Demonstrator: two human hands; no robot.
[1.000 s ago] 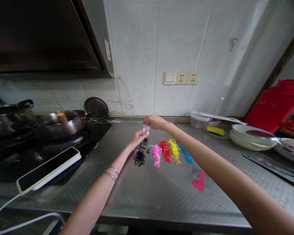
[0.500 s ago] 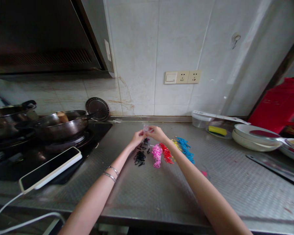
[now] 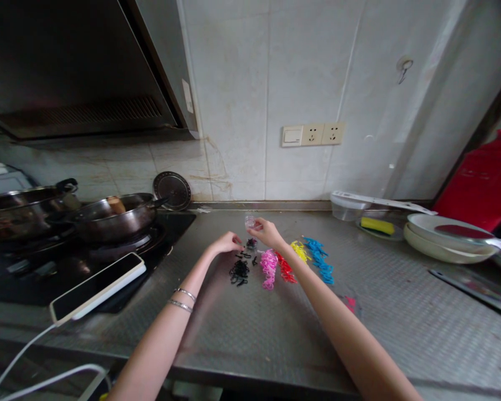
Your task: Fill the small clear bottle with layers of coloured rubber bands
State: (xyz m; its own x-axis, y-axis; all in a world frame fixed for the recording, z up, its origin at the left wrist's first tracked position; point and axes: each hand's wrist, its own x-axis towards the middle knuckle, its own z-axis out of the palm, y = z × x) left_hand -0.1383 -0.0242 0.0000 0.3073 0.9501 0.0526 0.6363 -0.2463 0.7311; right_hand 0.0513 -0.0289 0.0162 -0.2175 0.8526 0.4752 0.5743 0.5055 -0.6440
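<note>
Container (image 3: 249,222) indistinct, red pile (image 3: 284,268) partly hidden

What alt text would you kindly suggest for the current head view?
A person's right hand holds a small clear container over a metal counter; the left hand is near a black pile of small loops. To the right lie a pink pile, red pile, yellow pile and blue pile.

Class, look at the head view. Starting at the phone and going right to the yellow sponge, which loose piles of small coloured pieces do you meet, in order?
Phone → black pile → pink pile → red pile → yellow pile → blue pile → yellow sponge.
</note>
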